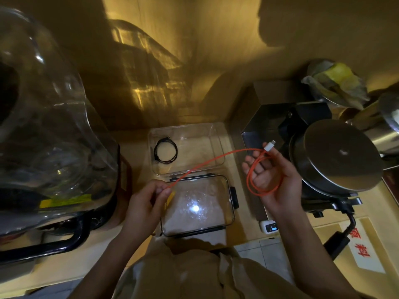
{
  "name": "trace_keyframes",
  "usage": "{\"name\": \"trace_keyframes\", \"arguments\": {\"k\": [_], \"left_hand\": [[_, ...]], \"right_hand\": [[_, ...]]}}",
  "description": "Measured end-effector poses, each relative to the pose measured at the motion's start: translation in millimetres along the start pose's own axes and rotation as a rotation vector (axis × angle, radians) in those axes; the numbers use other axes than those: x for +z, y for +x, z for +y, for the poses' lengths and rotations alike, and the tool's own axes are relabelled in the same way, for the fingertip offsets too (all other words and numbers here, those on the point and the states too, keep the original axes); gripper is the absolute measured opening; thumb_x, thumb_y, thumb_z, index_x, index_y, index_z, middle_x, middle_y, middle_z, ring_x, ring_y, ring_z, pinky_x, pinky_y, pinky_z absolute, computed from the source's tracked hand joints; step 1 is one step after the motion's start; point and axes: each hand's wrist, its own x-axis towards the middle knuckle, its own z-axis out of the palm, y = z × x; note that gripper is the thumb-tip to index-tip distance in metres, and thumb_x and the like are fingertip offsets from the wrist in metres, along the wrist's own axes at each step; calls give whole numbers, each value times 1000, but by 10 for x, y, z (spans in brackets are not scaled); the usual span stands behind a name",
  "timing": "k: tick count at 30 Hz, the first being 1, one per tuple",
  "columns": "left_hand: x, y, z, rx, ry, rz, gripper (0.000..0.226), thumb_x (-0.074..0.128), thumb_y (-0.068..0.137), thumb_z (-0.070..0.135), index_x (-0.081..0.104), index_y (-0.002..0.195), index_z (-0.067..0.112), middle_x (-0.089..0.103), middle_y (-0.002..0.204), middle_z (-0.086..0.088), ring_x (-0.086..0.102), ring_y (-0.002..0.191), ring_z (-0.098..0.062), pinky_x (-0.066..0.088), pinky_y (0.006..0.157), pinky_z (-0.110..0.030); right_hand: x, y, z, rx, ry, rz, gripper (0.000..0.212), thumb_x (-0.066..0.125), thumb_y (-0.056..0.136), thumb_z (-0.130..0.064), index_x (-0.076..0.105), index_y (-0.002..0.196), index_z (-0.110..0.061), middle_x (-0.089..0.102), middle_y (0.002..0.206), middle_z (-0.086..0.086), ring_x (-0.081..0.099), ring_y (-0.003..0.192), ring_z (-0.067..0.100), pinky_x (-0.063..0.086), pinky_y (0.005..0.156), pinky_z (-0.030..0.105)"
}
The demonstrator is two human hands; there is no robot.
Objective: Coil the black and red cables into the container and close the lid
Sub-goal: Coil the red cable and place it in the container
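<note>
Red cable (218, 157), thin and smooth, runs taut between both hands. The right hand (273, 180) is raised palm-up with its fingers partly spread, the thumb pressing a round loop of the cable against the palm; the loop hangs down across the hand and a white plug (270, 146) sticks up past the fingertips. The left hand (149, 201) is curled, pinching the cable's other stretch between thumb and fingertips, just above the lid (198, 203).

That lid is a clear, rounded rectangle with a dark rim and a black latch (234, 196) on its right edge; it lies flat on the pale wooden table (138, 147), touching the container's near edge. The container (216, 130) is a clear plastic box, open, and lies just beyond it. Inside, at its left end, the black cable (165, 151) rests in a small neat circle.

To the left stands a large clear curved cover (54, 126) with a yellow label. To the right sits a dark machine topped by a round metal disc (336, 156), shiny and flat.
</note>
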Motion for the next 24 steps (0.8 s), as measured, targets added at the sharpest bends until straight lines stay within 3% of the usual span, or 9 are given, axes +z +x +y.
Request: {"name": "trace_keyframes", "arguments": {"k": [4,7,11,15,20,22,24], "left_hand": [[-51,7,69,65,43,-33,17,51,93,39,64,90,27,61,74,11,61,68,-7,49,57,-28],[-90,0,110,187,157,-133,16,52,97,27,67,95,23,61,89,20,60,81,4,49,66,-21],[-123,21,204,324,254,-176,19,51,97,22,70,98,19,53,89,18,54,84,0,42,72,-17],[-129,63,330,457,309,-198,21,52,96,21,72,95,14,62,89,6,56,82,-14,45,72,-27],[-134,101,462,545,292,-198,27,48,99,25,71,92,14,63,89,2,52,82,-15,41,73,-26],[-117,111,517,559,260,-219,24,50,98,22,71,91,14,62,88,1,54,82,-17,43,73,-29],[-93,117,586,561,240,-239,23,51,97,21,71,89,14,62,87,0,55,81,-21,44,73,-34]], "right_hand": [[-2,15,4,-2,-10,24,26,41,102,-23,57,121,-14,69,100,15,70,94,29,59,86,43],[-18,18,2,-5,0,40,29,44,102,-24,53,128,-15,68,108,16,70,101,30,58,88,44],[-13,12,6,-8,-7,65,30,44,102,-25,51,130,-15,62,122,18,65,113,33,53,98,47],[-28,11,31,0,-21,88,30,45,101,-25,54,127,-13,60,121,18,57,122,34,43,110,51],[-52,19,59,-9,-10,40,27,51,92,-31,65,107,-14,61,115,16,52,123,32,40,113,53],[-88,44,73,7,-16,30,30,47,96,-32,66,110,-13,62,111,16,51,123,33,31,118,54],[-110,62,92,29,-16,16,33,50,93,-33,67,113,-14,64,112,17,54,121,33,32,117,54]]}}
